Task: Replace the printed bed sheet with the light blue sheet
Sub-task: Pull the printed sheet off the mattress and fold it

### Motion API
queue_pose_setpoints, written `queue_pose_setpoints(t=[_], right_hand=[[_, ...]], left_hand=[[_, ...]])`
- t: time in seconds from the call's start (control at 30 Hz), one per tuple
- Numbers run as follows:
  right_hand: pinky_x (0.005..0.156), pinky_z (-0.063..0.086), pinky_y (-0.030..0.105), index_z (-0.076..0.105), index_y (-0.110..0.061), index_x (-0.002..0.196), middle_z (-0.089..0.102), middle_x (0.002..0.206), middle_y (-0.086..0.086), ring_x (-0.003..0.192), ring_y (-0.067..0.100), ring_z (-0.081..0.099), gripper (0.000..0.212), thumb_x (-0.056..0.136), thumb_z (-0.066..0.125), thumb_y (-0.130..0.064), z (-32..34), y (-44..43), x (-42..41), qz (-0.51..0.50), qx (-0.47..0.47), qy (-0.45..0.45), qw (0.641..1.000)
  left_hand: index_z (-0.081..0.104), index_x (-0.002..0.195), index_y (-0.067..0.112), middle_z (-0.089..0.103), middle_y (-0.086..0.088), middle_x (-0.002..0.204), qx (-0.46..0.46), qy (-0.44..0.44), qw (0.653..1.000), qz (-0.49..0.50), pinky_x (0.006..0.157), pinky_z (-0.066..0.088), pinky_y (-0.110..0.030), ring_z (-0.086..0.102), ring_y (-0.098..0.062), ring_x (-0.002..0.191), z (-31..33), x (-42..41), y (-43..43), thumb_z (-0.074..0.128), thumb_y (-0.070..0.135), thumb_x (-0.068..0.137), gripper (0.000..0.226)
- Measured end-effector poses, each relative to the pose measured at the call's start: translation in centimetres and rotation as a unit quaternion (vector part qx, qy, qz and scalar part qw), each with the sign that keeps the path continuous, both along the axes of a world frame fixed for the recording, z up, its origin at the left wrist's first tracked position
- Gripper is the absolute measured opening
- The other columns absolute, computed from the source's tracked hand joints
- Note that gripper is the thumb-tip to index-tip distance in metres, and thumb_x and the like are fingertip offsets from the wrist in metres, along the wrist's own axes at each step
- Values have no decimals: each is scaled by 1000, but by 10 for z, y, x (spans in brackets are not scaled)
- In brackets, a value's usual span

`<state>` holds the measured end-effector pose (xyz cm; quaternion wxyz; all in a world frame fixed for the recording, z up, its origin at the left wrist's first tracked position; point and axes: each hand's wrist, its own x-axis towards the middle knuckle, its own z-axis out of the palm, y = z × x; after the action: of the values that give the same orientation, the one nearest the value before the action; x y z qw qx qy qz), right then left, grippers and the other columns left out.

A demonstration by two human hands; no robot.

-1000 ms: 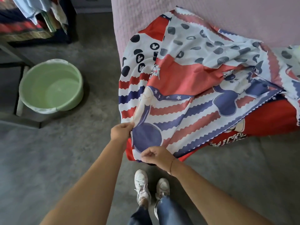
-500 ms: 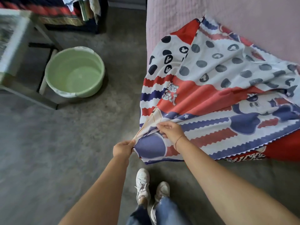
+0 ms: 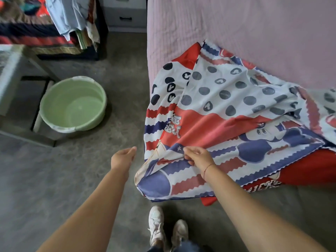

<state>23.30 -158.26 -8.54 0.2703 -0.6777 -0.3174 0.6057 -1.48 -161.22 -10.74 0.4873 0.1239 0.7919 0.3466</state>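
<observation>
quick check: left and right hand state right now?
Left hand: open, holding nothing.
Right hand: pinches a fold of the printed bed sheet.

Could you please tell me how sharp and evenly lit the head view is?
Head view: soft, even light without glare; the printed sheet and the right hand pinching it are reasonably sharp; the open left hand is slightly soft; the green basin casts a faint shadow; frame edges stretch and blur.

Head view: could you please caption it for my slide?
Right hand pinches the printed sheet hanging off the pink mattress; left hand hovers empty.
</observation>
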Motion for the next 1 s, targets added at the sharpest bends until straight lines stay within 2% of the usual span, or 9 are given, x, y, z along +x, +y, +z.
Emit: queue_pose_setpoints(t=[0.1, 0.23, 0.37, 0.47, 0.57, 0.7, 0.83, 0.93, 1.0], right_hand=[[50, 43, 14, 65, -15, 87, 60, 68, 2, 54, 4, 55, 3, 89, 67, -15, 10, 11, 14, -18, 2, 7, 1000], [44, 41, 14, 67, -7, 96, 58, 66, 4, 37, -2, 47, 10, 88, 68, -14, 22, 35, 27, -38, 26, 9, 999], [50, 45, 13, 67, -6, 102, 63, 76, 2, 57, 3, 58, 17, 87, 70, -15, 27, 62, 28, -86, 37, 28, 995], [61, 49, 14, 66, -10, 97, 65, 80, 2, 73, 10, 60, 11, 89, 68, -16, 28, 79, 21, -121, 26, 38, 992], [63, 49, 15, 67, -10, 102, 65, 84, 3, 75, 10, 60, 14, 90, 67, -17, 20, 87, 12, -158, 18, 18, 987], [62, 49, 13, 61, -10, 115, 66, 94, 3, 83, 10, 62, 26, 90, 65, -18, 10, 89, -14, -244, 2, 3, 970], [65, 50, 16, 64, -5, 115, 68, 93, 3, 85, 13, 63, 33, 86, 70, -19, 5, 105, -48, -337, 1, -5, 942], [77, 52, 19, 63, -8, 116, 68, 105, 4, 96, 16, 64, 35, 85, 70, -22, 13, 126, -69, -382, 14, 2, 924], [81, 50, 22, 63, -9, 117, 68, 107, 5, 98, 16, 63, 36, 85, 70, -24, 18, 136, -73, -413, 21, 4, 910]], left_hand=[[71, 84, 18, 58, 1, 71, 21, 6, 1000, -12, 69, 42, -24, 48, -15, 65, 22, 12, 28, 71, 30, 87, 13], [71, 96, 14, 61, 2, 70, 60, -6, 998, -30, 51, 47, -14, 53, -6, 50, 53, 31, 71, 66, 26, 92, 13], [74, 104, 11, 62, 1, 78, 71, 3, 995, -68, 65, 47, -21, 50, -8, 57, 64, 33, 117, 67, 29, 91, 23], [72, 96, 10, 60, 2, 68, 77, -2, 993, -93, 56, 51, -21, 51, -6, 48, 66, 24, 157, 67, 26, 91, 17], [73, 98, 11, 60, 3, 68, 72, 0, 987, -140, 79, 55, -35, 50, -10, 53, 62, 10, 206, 66, 28, 92, 19], [74, 100, 10, 63, 2, 73, 68, -12, 974, -217, 75, 49, -27, 51, -9, 60, 58, -10, 279, 68, 29, 91, 23], [67, 77, 13, 65, -1, 72, 61, -31, 950, -306, 85, 50, -31, 57, -16, 71, 67, -15, 337, 66, 25, 92, 18], [67, 85, 17, 68, -2, 89, 62, -34, 930, -360, 85, 51, -32, 61, -16, 82, 70, -12, 372, 65, 28, 92, 12], [66, 79, 22, 68, -3, 95, 57, -32, 917, -394, 89, 51, -37, 60, -19, 88, 67, -3, 391, 66, 31, 90, 15]])
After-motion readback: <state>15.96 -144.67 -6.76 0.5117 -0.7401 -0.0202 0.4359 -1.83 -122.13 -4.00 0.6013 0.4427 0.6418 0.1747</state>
